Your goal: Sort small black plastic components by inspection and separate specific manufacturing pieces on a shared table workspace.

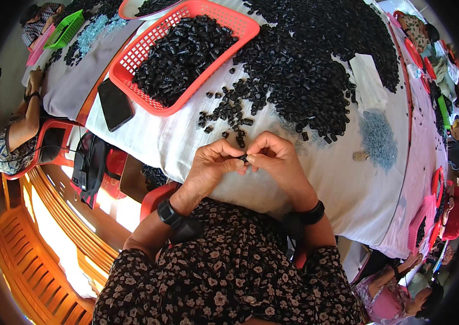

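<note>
Between my two hands, over the table's near edge, is a small black plastic part (244, 158). My left hand (214, 162) pinches it from one side, thumb against forefinger. From the other side my right hand (275, 160) pinches it too, so the fingertips almost meet. Much of the part is hidden by the fingers. Just beyond my hands lie several loose black parts (229, 111) like it. They run into a large heap of black plastic parts (305, 76). To the right sits a pile of small clear bluish pieces (378, 140).
A red plastic basket (118, 70) full of black parts stands at the far left, with a black phone (114, 105) beside it. A white cloth (368, 81) lies right of the heap. Other people sit at tables on both sides; an orange bench (39, 265) is at lower left.
</note>
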Action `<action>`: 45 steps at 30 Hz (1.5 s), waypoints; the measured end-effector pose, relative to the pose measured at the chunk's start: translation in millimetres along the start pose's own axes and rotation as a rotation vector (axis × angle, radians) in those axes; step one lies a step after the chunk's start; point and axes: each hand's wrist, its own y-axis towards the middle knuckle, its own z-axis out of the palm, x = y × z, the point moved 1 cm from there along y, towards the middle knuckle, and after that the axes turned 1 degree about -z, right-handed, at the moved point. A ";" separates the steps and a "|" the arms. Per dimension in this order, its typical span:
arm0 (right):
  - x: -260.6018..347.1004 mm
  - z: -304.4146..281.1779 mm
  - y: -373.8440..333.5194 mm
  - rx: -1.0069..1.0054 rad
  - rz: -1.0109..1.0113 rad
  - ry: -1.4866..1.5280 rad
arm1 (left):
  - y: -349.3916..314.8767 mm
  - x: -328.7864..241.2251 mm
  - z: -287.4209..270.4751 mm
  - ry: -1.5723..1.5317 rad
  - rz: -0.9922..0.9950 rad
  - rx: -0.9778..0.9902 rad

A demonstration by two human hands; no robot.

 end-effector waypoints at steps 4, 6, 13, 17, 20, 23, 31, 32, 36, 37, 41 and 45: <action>2.4 0.5 0.9 0.043 0.090 0.075 | -0.2 -3.6 -2.5 0.151 0.050 0.000; 0.2 3.6 -1.0 0.033 0.072 0.045 | 1.6 -3.0 -5.4 0.116 0.034 -0.017; 3.2 15.3 -7.4 -0.054 -0.228 -0.409 | -2.8 -2.6 -8.6 0.146 0.032 -0.060; 7.8 26.7 -15.5 -0.067 -0.421 -0.661 | -6.1 -3.8 -12.1 0.119 0.055 -0.024; 14.4 31.1 -15.8 -0.086 -0.296 -0.584 | -9.7 -8.8 -14.0 0.143 0.019 0.009; 15.3 26.6 -8.9 -0.078 -0.079 -0.363 | -16.8 -11.6 -16.7 0.127 0.012 0.014; 12.3 14.4 -5.3 0.311 0.183 -0.103 | -27.1 -24.7 -15.3 0.098 -0.020 0.217; 14.8 16.7 -4.7 0.320 0.141 -0.086 | -28.2 -25.0 -15.7 0.062 -0.038 0.219; 24.0 25.7 15.2 0.066 -0.256 -0.592 | -29.9 -19.7 -21.6 -0.041 -0.060 0.168; 21.8 27.6 22.0 0.058 -0.257 -0.596 | -29.2 -18.2 -22.6 -0.083 -0.040 0.179; 0.8 36.1 37.4 0.113 -0.600 -1.093 | -30.9 -20.4 -22.1 -0.139 -0.008 0.183; -4.2 39.7 43.2 0.138 -0.591 -1.242 | -31.3 -23.8 -23.9 -0.154 -0.014 0.151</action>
